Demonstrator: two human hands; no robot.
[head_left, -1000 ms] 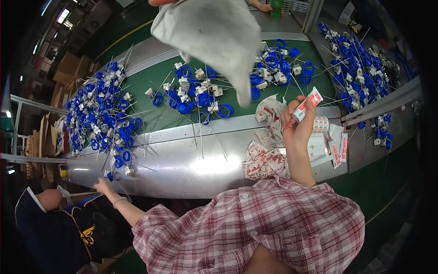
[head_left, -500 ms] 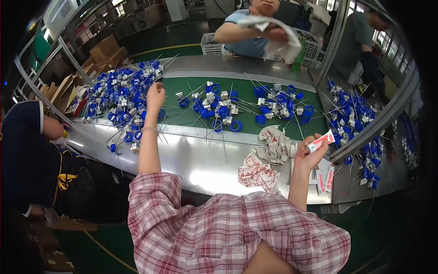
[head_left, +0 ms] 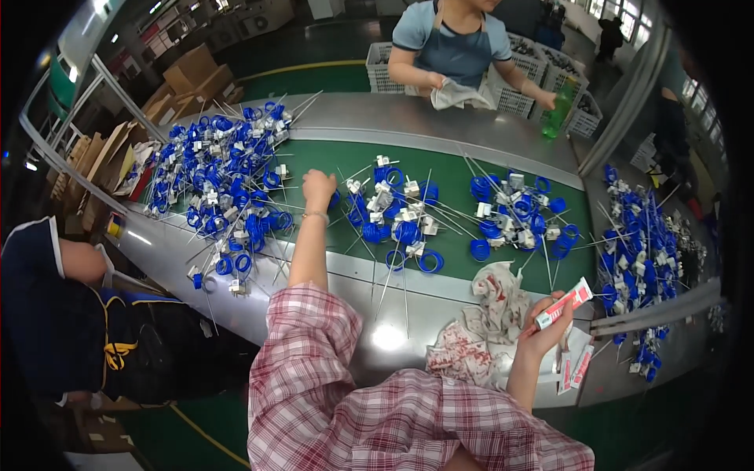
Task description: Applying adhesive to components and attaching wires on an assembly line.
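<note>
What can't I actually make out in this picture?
All in the head view:
- Left hand: its fingertips curl out of sight behind it, so contact with the nearby blue coil is unclear.
- White paper: partly hidden by the right hand.
- Co-worker: head cut off by the top edge.

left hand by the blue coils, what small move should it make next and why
Perhaps close the left hand on the blue coil beside it: that coil looks nearest, and the right hand holds a red-and-white tube. Whether the coil is gripped yet cannot be told.
</note>
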